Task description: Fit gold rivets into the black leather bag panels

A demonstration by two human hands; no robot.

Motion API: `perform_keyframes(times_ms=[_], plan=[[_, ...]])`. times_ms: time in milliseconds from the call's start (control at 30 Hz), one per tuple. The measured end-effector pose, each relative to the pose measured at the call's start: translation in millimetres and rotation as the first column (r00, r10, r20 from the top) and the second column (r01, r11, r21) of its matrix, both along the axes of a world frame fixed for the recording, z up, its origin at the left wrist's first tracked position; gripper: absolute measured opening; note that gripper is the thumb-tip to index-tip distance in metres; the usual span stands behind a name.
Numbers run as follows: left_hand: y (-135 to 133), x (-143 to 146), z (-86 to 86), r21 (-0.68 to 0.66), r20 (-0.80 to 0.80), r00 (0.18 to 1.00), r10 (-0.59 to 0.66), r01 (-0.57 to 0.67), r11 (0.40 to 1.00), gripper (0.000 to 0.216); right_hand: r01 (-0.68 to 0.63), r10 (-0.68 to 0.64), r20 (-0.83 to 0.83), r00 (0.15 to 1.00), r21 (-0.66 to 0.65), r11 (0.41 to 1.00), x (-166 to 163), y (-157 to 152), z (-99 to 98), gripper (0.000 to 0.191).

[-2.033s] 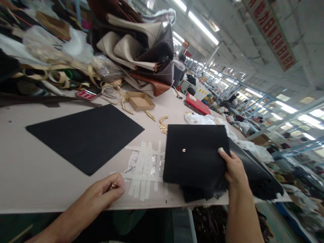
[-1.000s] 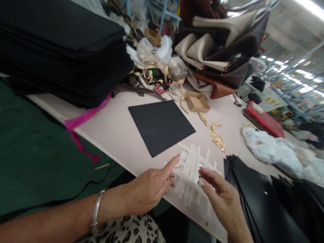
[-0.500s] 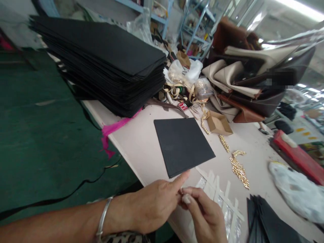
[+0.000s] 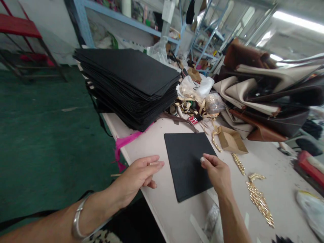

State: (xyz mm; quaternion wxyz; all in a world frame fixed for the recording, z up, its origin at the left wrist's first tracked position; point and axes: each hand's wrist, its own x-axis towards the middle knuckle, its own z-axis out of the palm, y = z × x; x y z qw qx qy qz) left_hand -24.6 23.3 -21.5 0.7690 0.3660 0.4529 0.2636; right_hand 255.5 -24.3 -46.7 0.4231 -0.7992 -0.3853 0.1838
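Note:
A single black sheet point(image 4: 186, 158) lies flat on the pale table point(image 4: 152, 148). My right hand point(image 4: 217, 172) rests on the sheet's right part, fingers curled in a pinch; what they hold is too small to see. My left hand point(image 4: 138, 175) hovers over the table's near edge just left of the sheet, fingers stretched out and empty. A silver bangle point(image 4: 77, 219) circles my left wrist.
A tall stack of black sheets point(image 4: 129, 81) sits at the table's far left. Behind lie tan and brown leather pieces point(image 4: 258, 94), a small cardboard box point(image 4: 231, 141), gold chains point(image 4: 259, 197), plastic bags and white tape strips point(image 4: 199, 226). Green floor point(image 4: 45, 135) lies to the left.
The view swung left to the stack. My hands, close together over the tape strips before, have parted: the right went onto the black sheet, the left spread open beside it.

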Motion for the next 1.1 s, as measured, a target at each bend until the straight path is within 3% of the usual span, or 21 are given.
perform_keyframes(times_ms=[67, 200, 367, 500, 567, 800, 933, 1100], plan=[[1, 0, -1.4, 0.008, -0.017, 1.000, -0.003, 0.003, 1.000, 0.080, 0.008, -0.002, 0.157, 0.988, -0.042, 0.999, 9, 14, -5.1, 0.035], [6, 7, -4.6, -0.021, -0.025, 1.000, -0.009, 0.008, 1.000, 0.080, -0.019, 0.031, 0.183, 0.983, -0.070, 0.997, 11, 16, -12.3, 0.034], [15, 18, -5.7, -0.049, -0.007, 1.000, -0.022, 0.022, 0.999, 0.063, -0.054, 0.068, 0.142, 0.988, -0.097, 0.994, 1, -1, -12.0, 0.033], [17, 37, -9.4, -0.005, 0.033, 0.988, -0.153, 0.154, 0.988, 0.037, -0.042, 0.047, 0.098, 0.994, -0.060, 0.997, -7, -9, -12.6, 0.035], [15, 51, -11.9, 0.043, 0.026, 0.980, -0.200, 0.198, 0.979, 0.036, -0.041, 0.043, 0.063, 0.997, -0.031, 0.999, -10, -12, -14.3, 0.035], [7, 92, -15.9, 0.129, -0.119, 0.980, -0.162, 0.177, 0.976, 0.021, -0.100, 0.107, -0.122, 0.987, 0.063, 0.993, -20, -20, -14.9, 0.029], [3, 76, -15.9, 0.100, -0.084, 0.973, -0.216, 0.224, 0.969, 0.017, -0.098, 0.119, -0.276, 0.954, 0.091, 0.991, -30, -34, -10.2, 0.033], [-8, 35, -19.0, -0.020, 0.019, 0.945, -0.327, 0.327, 0.945, 0.022, -0.096, 0.139, -0.594, 0.793, 0.104, 0.990, -51, -55, -4.9, 0.038]])
